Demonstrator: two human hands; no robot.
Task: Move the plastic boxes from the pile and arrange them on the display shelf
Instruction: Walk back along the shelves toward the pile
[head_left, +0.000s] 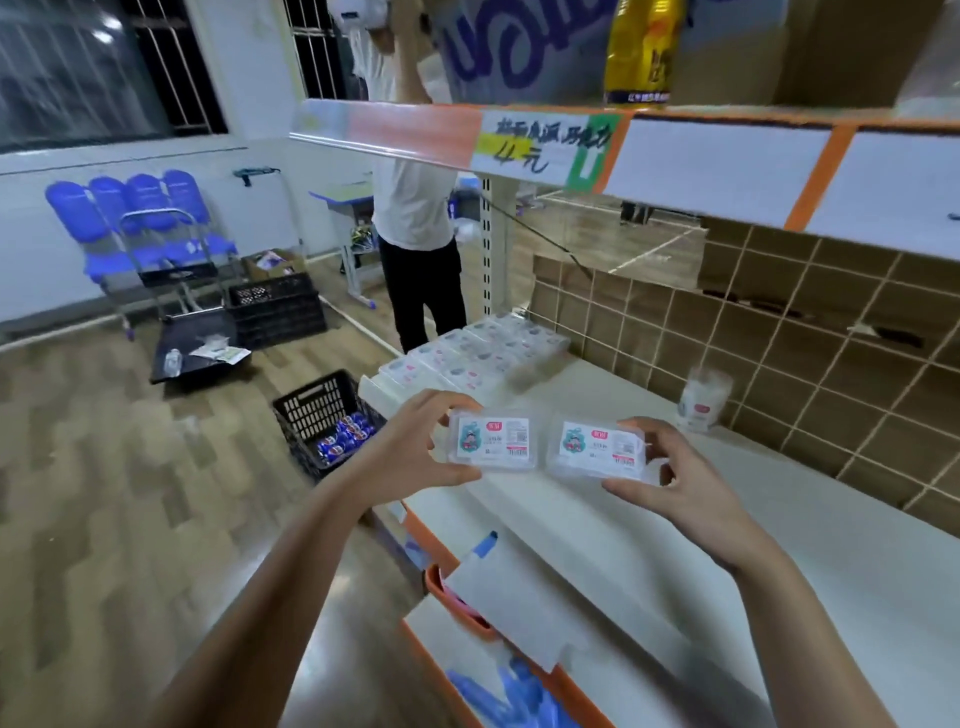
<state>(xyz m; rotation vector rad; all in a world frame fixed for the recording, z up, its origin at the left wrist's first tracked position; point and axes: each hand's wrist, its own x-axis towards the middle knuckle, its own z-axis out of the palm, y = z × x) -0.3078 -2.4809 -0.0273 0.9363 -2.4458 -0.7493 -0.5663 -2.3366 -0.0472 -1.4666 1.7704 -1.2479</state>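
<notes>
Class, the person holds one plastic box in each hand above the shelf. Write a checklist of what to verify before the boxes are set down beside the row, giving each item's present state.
1. Left hand grips the left plastic box by its edges: ok.
2. Right hand grips the right plastic box: ok.
3. Labels face up on both boxes: ok.
4. Bare shelf surface below the boxes: ok.
5. Arranged row of boxes sits apart from the held boxes: ok.
6. Whether the row is straight: cannot tell, blurred.
</notes>
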